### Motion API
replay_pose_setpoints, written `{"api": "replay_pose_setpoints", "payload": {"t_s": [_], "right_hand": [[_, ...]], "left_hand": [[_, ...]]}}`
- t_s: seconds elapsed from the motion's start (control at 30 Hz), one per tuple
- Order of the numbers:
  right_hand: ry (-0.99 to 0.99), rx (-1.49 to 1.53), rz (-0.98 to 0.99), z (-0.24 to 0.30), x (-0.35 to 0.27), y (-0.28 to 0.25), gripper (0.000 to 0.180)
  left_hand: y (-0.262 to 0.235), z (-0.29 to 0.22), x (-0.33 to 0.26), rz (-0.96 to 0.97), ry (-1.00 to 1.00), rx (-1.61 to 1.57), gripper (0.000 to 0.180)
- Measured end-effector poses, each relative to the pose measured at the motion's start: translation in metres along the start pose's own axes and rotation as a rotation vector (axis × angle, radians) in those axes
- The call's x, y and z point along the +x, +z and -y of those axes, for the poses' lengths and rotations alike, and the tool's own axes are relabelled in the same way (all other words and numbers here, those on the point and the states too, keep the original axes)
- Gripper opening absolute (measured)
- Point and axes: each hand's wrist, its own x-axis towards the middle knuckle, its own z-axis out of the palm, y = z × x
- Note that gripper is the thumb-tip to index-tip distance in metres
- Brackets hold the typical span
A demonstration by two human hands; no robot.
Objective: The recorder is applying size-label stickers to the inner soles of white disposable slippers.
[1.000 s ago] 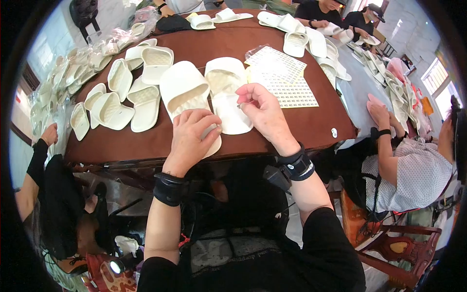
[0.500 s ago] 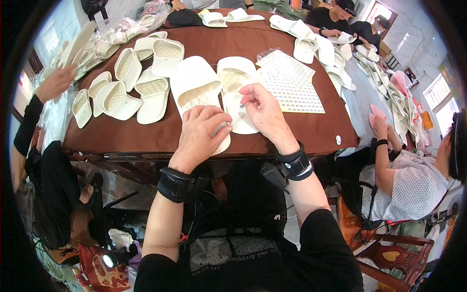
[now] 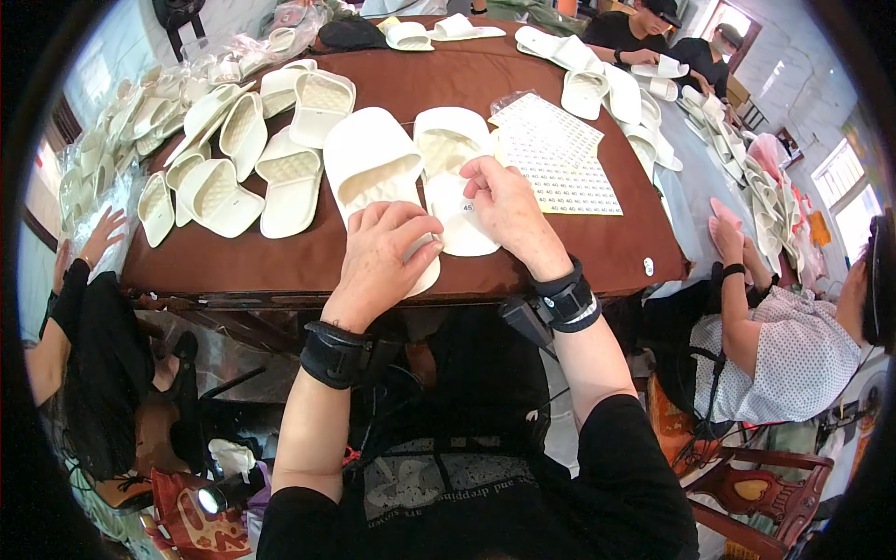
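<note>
A pair of cream slippers lies side by side before me, toes pointing away. My left hand (image 3: 387, 257) rests with curled fingers over the heel part of the left slipper (image 3: 371, 154) and covers much of it. Above the insole of the right slipper (image 3: 454, 140), my right hand (image 3: 509, 205) has thumb and fingers drawn together. Just by those fingertips, a small printed label (image 3: 469, 207) shows on the insole. Whether anything sits between the fingertips is too small to tell. Sheets of small printed labels (image 3: 569, 177) lie right of the pair, under a clear plastic bag (image 3: 516, 105).
More cream slippers (image 3: 219, 194) stand at the left of the brown-covered table (image 3: 597, 247), with a heap (image 3: 140, 117) beyond. Others (image 3: 621, 93) line the right side. A co-worker's hands (image 3: 93, 243) are at the left edge; another person at right holds a pink item (image 3: 723, 224).
The label now shows on the right slipper's insole; my right fingers have shifted slightly. At left, the co-worker's slipper now lies among the others and that hand has come back toward the table edge.
</note>
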Motion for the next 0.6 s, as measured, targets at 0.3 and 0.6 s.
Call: {"api": "replay_pose_setpoints", "payload": {"t_s": [0.3, 0.6], "right_hand": [[-0.103, -0.037, -0.114, 0.008, -0.008, -0.003, 0.027], [-0.358, -0.370, -0.097, 0.019, -0.038, -0.006, 0.021]], "left_hand": [[0.000, -0.001, -0.001, -0.002, 0.004, -0.005, 0.016], [0.002, 0.002, 0.000, 0.004, 0.002, -0.001, 0.016]]}}
